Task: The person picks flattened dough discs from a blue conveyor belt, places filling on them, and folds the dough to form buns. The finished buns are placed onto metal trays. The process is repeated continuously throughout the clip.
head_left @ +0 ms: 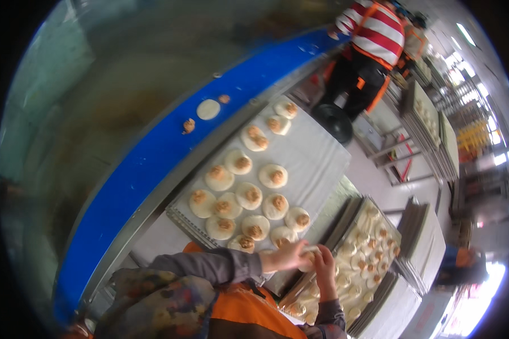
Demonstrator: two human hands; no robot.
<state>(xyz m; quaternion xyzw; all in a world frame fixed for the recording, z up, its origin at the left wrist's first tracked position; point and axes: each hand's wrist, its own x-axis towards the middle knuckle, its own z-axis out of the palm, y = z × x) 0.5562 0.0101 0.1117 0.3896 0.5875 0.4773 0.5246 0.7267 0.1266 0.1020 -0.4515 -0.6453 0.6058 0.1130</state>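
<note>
Between my left hand and my right hand is a pale piece of dough, pinched by the fingers of both. They hold it just past the near right corner of a cloth-covered tray. On that tray lie several flat dough rounds, each topped with a lump of brown filling. The nearest rounds are partly hidden by my left hand and forearm. My fingers cover most of the held piece, so I cannot tell whether filling is inside it.
A blue conveyor belt runs along the left, carrying a dough round and filling scraps. To the right, another tray holds several dough pieces, beside stacked trays. A co-worker in a striped top stands at the belt's far end.
</note>
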